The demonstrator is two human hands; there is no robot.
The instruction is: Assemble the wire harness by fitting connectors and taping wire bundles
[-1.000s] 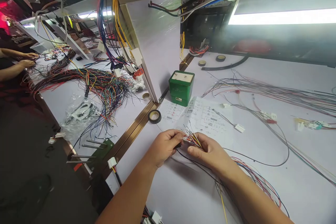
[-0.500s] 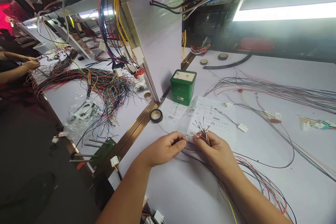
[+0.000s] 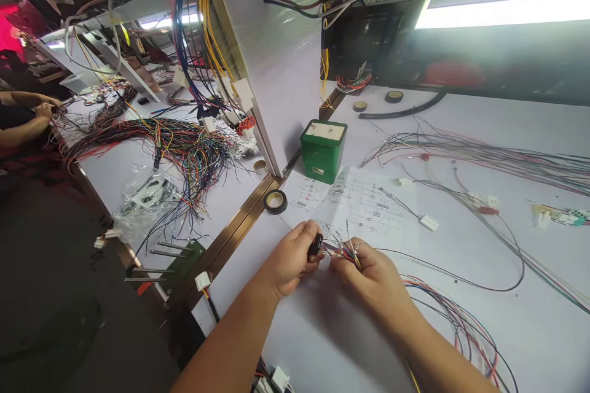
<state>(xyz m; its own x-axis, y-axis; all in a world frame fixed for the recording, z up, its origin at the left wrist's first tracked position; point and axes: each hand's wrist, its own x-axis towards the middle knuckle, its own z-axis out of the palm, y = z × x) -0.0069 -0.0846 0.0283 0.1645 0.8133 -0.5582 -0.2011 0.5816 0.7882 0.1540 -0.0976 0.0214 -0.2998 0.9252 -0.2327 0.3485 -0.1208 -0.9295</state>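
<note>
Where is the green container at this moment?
In the head view, the green container stands just right of centre, beside the white upright panel and at the far edge of the papers.

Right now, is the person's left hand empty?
No, the left hand grips a small black plug, while the right hand holds a bunch of thin coloured wires beside it.

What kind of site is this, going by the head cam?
Likely a wire-harness assembly workshop: loose multicoloured wires heaped on a neighbouring bench, a printed wiring sheet beside a roll of black tape, and hands holding a bunch of wire ends and a black connector.
</note>
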